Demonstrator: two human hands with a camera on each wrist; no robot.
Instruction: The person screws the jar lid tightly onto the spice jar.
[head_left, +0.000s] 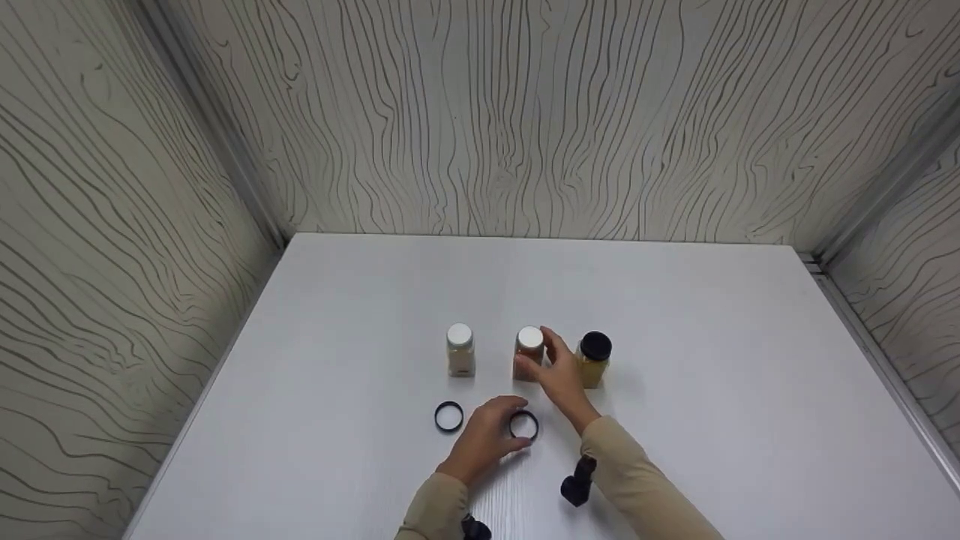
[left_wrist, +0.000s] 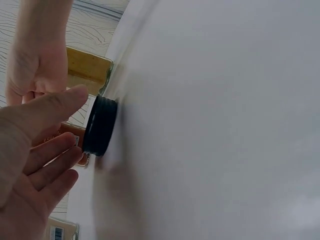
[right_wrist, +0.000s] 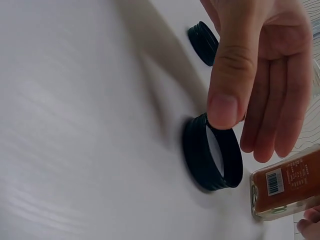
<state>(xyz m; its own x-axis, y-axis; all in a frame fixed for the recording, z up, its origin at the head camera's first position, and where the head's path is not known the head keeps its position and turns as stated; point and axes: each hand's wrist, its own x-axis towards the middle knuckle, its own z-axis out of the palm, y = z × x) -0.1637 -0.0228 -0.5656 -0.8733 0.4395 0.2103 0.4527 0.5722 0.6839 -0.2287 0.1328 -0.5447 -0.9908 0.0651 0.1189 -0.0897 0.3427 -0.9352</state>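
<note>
My right hand (head_left: 564,375) holds a clear jar (head_left: 527,367) of red-brown contents, with a white top, between thumb and fingers. A barcode label shows on that jar (right_wrist: 285,185) in the right wrist view. Nearer me, my left hand (head_left: 484,439) has thumb and fingers spread around a black ring-shaped lid (head_left: 523,425). The lid (left_wrist: 101,126) lies flat on the table; the thumb tip is right at its rim, and the other fingers (right_wrist: 272,135) look straight and relaxed. A second black ring-shaped lid (head_left: 448,417) lies left of this hand.
A white-topped jar (head_left: 460,351) with pale contents stands at the left of the row. Right of my right hand is a jar of yellow contents (head_left: 592,371) wearing a black lid. All rest on a white table (head_left: 337,337), with wood-patterned panels (head_left: 487,120) behind and beside it.
</note>
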